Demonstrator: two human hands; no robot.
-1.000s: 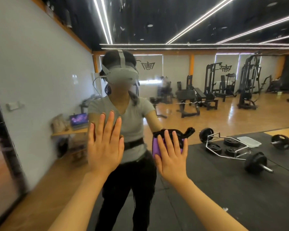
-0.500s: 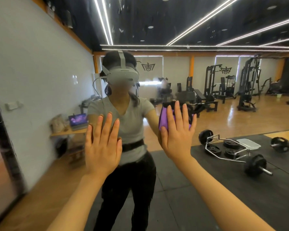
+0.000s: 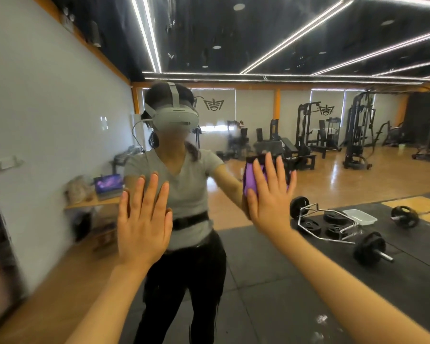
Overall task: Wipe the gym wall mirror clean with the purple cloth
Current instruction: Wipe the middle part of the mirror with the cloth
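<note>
The gym wall mirror (image 3: 271,108) fills nearly the whole head view and reflects me and the gym behind me. My right hand (image 3: 269,194) presses the purple cloth (image 3: 250,178) flat against the glass at centre right, fingers straight and spread. Only the cloth's left part and a dark top edge show past my fingers. My left hand (image 3: 144,219) lies flat on the mirror at lower centre left, palm on the glass, fingers straight, holding nothing.
The mirror's dark frame edge (image 3: 0,256) runs down the far left. In the reflection are a barbell with plates (image 3: 343,227) on black floor mats, weight machines (image 3: 358,135) at the back, and a shelf with a laptop (image 3: 108,186) by the white wall.
My right hand has slid the purple cloth up the glass and a little to the right, from waist height to chest height. My left hand has stayed flat in nearly the same spot.
</note>
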